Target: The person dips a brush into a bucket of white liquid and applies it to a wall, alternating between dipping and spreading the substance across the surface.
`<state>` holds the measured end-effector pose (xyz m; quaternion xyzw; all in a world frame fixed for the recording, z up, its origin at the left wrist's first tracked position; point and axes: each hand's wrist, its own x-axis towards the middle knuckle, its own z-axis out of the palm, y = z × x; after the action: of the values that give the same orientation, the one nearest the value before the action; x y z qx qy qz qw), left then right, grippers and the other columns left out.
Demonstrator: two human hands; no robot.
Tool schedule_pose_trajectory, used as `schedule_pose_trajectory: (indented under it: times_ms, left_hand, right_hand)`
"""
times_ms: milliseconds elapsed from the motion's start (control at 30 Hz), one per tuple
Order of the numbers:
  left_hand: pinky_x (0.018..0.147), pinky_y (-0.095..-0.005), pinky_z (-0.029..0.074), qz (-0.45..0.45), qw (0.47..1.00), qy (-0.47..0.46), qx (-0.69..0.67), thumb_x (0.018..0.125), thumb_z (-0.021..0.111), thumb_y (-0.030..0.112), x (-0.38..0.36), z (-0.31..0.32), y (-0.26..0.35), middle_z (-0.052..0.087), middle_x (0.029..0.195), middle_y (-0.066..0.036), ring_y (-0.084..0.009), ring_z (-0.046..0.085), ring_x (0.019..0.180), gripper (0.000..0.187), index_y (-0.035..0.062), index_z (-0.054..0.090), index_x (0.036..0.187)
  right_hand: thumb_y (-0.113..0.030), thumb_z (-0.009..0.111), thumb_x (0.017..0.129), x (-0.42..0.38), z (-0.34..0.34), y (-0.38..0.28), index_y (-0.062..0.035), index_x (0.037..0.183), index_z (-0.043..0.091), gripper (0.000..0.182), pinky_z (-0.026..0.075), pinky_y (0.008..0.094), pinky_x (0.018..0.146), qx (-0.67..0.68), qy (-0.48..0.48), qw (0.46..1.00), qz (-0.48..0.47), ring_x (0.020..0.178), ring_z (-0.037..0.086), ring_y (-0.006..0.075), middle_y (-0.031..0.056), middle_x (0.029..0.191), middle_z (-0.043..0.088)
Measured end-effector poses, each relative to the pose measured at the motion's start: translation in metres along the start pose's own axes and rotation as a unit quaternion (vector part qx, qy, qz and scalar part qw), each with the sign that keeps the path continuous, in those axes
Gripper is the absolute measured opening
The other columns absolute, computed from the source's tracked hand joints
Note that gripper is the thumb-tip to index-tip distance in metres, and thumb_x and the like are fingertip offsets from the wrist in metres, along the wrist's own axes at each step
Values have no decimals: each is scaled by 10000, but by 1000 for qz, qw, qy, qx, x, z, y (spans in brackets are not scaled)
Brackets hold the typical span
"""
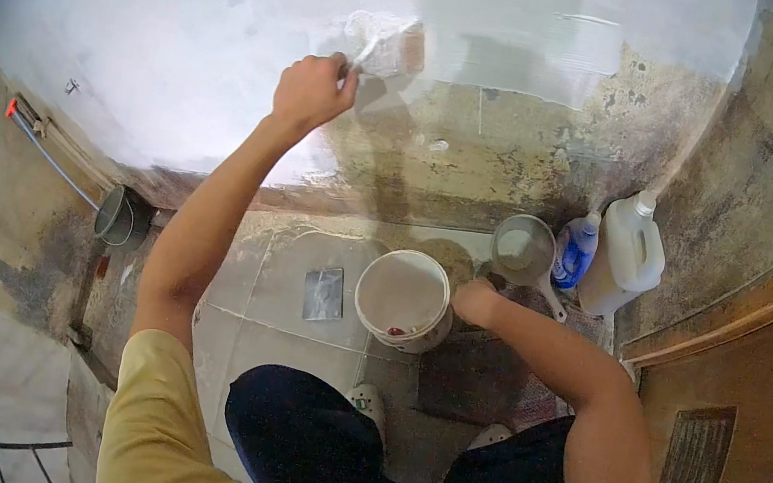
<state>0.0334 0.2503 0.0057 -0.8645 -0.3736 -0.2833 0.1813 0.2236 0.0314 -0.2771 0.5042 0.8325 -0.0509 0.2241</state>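
Note:
Up at the wall (525,66), my left hand (314,91) is closed around the handle of a paintbrush (396,53). White paint coats the brush, and its head lies against the wall where wet white meets bare, stained plaster. Down to the right, my right hand (476,301) is closed beside the rim of a white bucket (446,297). What its fingers grip there is hidden. Pale liquid fills part of the bucket, with a small red thing near its lower inside edge.
On the tiled floor (281,270) lies a grey square sheet (325,293). A dipper (522,248), a blue bottle (575,251) and a whitish jug (629,255) stand by the right corner. A dark pail (122,217) is at the left, a wooden door (746,400) at the right.

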Motion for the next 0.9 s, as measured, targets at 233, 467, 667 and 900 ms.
schedule_pose_trajectory:
  times_ms: [233,467,667,900]
  left_hand:
    - [636,-476,531,-49,999,3,13,876,577,325,-17,-24,-52,675,695,-174,-384,658,661,317,35,665,784]
    - [628,-471,533,-94,994,1,47,874,586,324,-37,-38,-97,671,687,-177,-380,659,656,318,28,664,786]
    - [613,-463,534,-75,997,8,3,890,583,354,-52,-29,-72,666,665,-160,-373,654,628,334,43,667,804]
    - [619,-470,540,-6,999,-24,-34,892,559,368,-29,23,-10,677,693,-168,-357,659,625,336,64,690,833]
  right_hand:
    - [-162,632,824,20,40,8,-111,975,746,196,561,459,735,29,-112,993,6,948,692,303,104,1024,723]
    - [-155,705,778,15,51,12,-93,1068,727,297,561,468,746,83,-200,976,17,998,676,297,106,1087,705]
    - [-167,730,749,13,72,31,-101,1040,737,299,556,475,726,24,-222,974,-32,983,680,279,102,1077,707]
    - [-218,736,751,26,84,38,-95,997,740,274,557,463,713,40,-230,972,4,958,686,292,107,1016,717]
